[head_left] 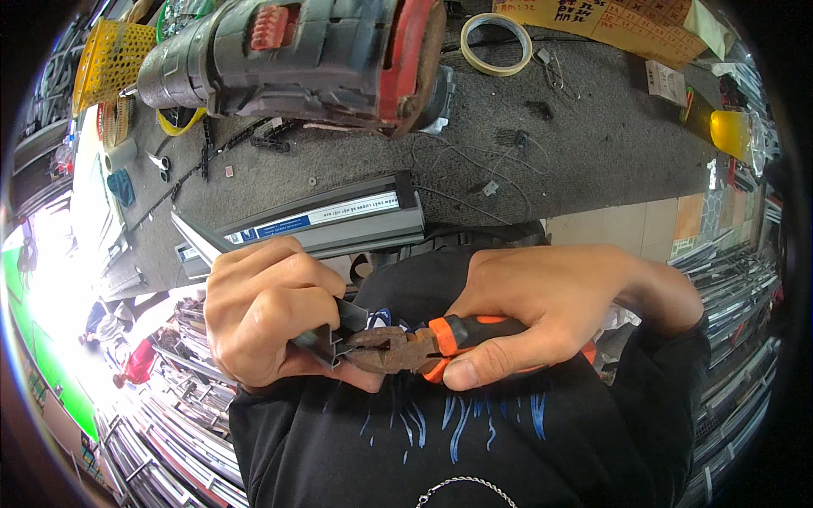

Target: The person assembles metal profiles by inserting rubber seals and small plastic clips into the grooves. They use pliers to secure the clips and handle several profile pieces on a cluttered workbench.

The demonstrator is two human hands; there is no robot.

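Note:
My left hand (pixel 273 309) is closed around a dark grey metal channel profile (pixel 320 343), whose open cut end points right between thumb and fingers. In my right hand (pixel 542 309) are combination pliers (pixel 398 349) with rusty jaws and black-and-orange handles. The jaw tips meet the thin edge of the profile's end; whether they are clamped on it I cannot tell. A pale bar (pixel 199 237) emerges beyond my left knuckles; my hand hides whether it belongs to the same profile. Just behind lies a grey aluminium profile (pixel 411 216) with a blue-and-white label strip.
A large black-and-red power tool (pixel 296 63) looms over the grey-covered table (pixel 593 161). Tape roll (pixel 522 61), scissors (pixel 163 165), thin wires, a yellow basket (pixel 110 63) and a marked yellow sheet (pixel 618 25) lie around. Metal profiles (pixel 737 296) are stacked on both sides.

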